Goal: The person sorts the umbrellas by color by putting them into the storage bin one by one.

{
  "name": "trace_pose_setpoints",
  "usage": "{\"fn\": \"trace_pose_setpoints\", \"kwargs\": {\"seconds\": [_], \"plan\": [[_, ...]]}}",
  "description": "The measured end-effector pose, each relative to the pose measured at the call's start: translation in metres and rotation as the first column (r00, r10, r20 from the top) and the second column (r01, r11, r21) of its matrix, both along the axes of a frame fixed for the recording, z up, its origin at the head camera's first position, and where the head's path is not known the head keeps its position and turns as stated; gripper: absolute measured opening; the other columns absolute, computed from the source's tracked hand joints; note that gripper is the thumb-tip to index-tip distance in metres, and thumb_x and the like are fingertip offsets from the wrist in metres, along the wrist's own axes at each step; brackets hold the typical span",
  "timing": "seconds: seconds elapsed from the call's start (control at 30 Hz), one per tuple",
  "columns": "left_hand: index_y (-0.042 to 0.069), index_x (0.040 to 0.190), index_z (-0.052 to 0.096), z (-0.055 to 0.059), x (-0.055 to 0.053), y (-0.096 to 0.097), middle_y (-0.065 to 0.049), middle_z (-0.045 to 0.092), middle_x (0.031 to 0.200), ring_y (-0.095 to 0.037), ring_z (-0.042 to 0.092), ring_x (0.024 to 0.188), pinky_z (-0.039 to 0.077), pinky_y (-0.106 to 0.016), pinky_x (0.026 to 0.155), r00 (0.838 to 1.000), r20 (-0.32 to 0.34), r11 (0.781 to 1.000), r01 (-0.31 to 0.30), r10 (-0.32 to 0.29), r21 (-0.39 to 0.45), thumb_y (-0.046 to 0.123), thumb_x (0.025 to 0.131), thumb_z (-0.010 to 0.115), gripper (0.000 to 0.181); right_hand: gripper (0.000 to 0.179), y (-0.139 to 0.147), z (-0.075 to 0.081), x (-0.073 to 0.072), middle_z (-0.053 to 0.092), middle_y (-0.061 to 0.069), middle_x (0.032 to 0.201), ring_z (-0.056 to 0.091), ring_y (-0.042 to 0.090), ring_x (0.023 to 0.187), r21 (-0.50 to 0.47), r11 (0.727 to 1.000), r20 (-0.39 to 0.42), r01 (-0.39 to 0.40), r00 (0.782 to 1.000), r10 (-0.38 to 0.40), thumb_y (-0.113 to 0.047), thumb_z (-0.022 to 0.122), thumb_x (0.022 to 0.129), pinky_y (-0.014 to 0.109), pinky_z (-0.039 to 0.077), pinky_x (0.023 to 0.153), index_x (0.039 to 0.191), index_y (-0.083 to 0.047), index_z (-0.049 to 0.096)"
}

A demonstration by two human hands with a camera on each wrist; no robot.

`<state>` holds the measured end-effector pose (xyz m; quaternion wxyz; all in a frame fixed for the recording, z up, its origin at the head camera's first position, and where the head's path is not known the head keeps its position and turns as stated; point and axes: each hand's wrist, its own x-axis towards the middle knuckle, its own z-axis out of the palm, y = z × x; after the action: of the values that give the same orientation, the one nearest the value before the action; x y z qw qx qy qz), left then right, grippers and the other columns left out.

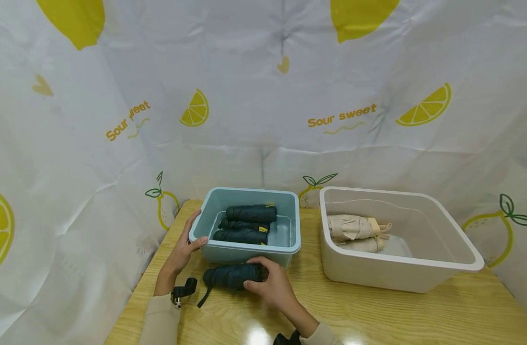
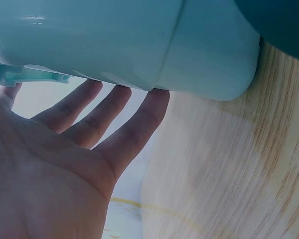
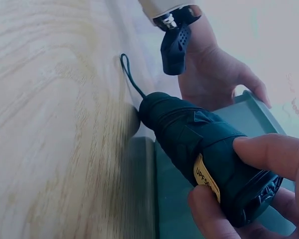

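Note:
My right hand (image 1: 275, 283) grips one end of a dark green folded umbrella (image 1: 229, 277), thumb on one side and fingers on the other. The umbrella lies sideways in front of a light blue bin (image 1: 250, 250), its wrist loop hanging at the left end. In the right wrist view a yellow label (image 3: 206, 178) shows on the umbrella (image 3: 182, 132). My left hand (image 1: 183, 249) holds the blue bin's front left corner, thumb over the rim; the left wrist view shows its fingers (image 2: 134, 124) against the outer wall. Inside this bin lie three dark folded umbrellas (image 1: 251, 214).
To the right stands a larger off-white bin (image 1: 375, 273) with beige folded umbrellas (image 1: 354, 227) at its left end. Both bins are on a wooden table (image 1: 367, 316). A lemon-print sheet (image 1: 255, 110) hangs behind and along the sides.

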<state>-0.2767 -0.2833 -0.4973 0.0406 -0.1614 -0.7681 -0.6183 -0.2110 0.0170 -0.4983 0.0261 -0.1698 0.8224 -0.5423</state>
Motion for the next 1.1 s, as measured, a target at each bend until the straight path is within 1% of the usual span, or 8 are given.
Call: {"fn": "trace_pose_setpoints", "kwargs": {"seconds": [0.13,0.23,0.4,0.53,0.77,0.83,1.0,1.1], "plan": [[0.026,0.165,0.013,0.0,0.0,0.0,-0.02,0.019,0.163,-0.047,0.035,0.136,0.043,-0.048,0.097,1.0,-0.005,1.0,-0.005,0.005,-0.01,0.016,0.099,0.057,0.081,0.042,0.001,0.001,0.001,0.071,0.013,0.118,0.071,0.015,0.091,-0.054,0.998,0.027,-0.01,1.0,0.012,-0.015,0.086,0.078,0.026,0.056,0.076,0.118,-0.015,0.073],[0.027,0.165,0.012,0.001,0.0,0.0,-0.02,0.019,0.163,-0.047,0.035,0.136,0.043,-0.049,0.098,1.0,-0.005,1.0,-0.005,0.005,-0.015,0.016,0.099,0.057,0.081,0.041,0.001,0.003,0.001,0.07,0.013,0.117,0.071,0.016,0.092,-0.069,0.997,0.021,-0.016,1.0,0.018,-0.014,0.086,0.078,0.026,0.056,0.076,0.117,-0.015,0.073],[0.026,0.165,0.012,0.001,0.0,0.0,-0.02,0.018,0.164,-0.048,0.034,0.137,0.043,-0.049,0.098,1.0,-0.005,1.0,0.005,-0.005,-0.012,0.014,0.099,0.056,0.08,0.04,0.002,0.007,0.003,0.07,0.011,0.119,0.07,0.019,0.096,-0.076,0.997,0.032,-0.027,0.999,0.029,-0.014,0.085,0.078,0.027,0.056,0.077,0.117,-0.016,0.073],[0.03,0.165,0.012,0.001,0.0,0.0,-0.02,0.018,0.164,-0.047,0.034,0.138,0.043,-0.048,0.098,1.0,0.001,1.0,0.005,-0.005,-0.008,0.014,0.1,0.056,0.08,0.039,0.002,0.011,0.005,0.069,0.009,0.12,0.069,0.022,0.101,-0.071,0.997,0.036,-0.033,0.999,0.036,-0.014,0.084,0.078,0.028,0.056,0.078,0.116,-0.019,0.073],[0.023,0.166,0.01,0.001,0.002,0.0,-0.02,0.015,0.166,-0.048,0.031,0.142,0.046,-0.033,0.096,1.0,-0.005,1.0,0.021,-0.021,0.002,0.015,0.1,0.056,0.081,0.04,0.003,0.021,0.009,0.07,0.009,0.12,0.068,0.024,0.103,-0.077,0.996,0.052,-0.043,0.997,0.047,-0.012,0.084,0.078,0.029,0.056,0.078,0.116,-0.017,0.073],[0.023,0.166,0.01,0.001,0.002,0.0,-0.02,0.015,0.166,-0.049,0.032,0.141,0.046,-0.03,0.095,1.0,-0.005,1.0,0.021,-0.021,0.003,0.015,0.099,0.056,0.082,0.04,0.004,0.024,0.01,0.07,0.009,0.12,0.067,0.024,0.103,-0.075,0.996,0.052,-0.044,0.997,0.048,-0.012,0.084,0.078,0.029,0.056,0.079,0.116,-0.016,0.073],[0.026,0.166,0.011,0.002,0.003,0.0,-0.02,0.016,0.165,-0.049,0.032,0.141,0.046,-0.039,0.097,1.0,-0.004,1.0,0.016,-0.016,-0.002,0.016,0.099,0.057,0.081,0.041,0.006,0.031,0.012,0.069,0.009,0.121,0.067,0.022,0.099,-0.085,0.996,0.051,-0.041,0.998,0.046,-0.012,0.084,0.077,0.028,0.056,0.076,0.116,-0.016,0.073],[0.024,0.166,0.01,0.001,0.003,0.0,-0.02,0.016,0.165,-0.049,0.033,0.141,0.045,-0.046,0.098,1.0,-0.007,1.0,0.016,-0.016,-0.006,0.015,0.099,0.056,0.081,0.041,0.007,0.034,0.013,0.068,0.011,0.122,0.069,0.022,0.095,-0.099,0.994,0.053,-0.042,0.997,0.047,-0.01,0.084,0.077,0.028,0.056,0.074,0.116,-0.016,0.073]]}}
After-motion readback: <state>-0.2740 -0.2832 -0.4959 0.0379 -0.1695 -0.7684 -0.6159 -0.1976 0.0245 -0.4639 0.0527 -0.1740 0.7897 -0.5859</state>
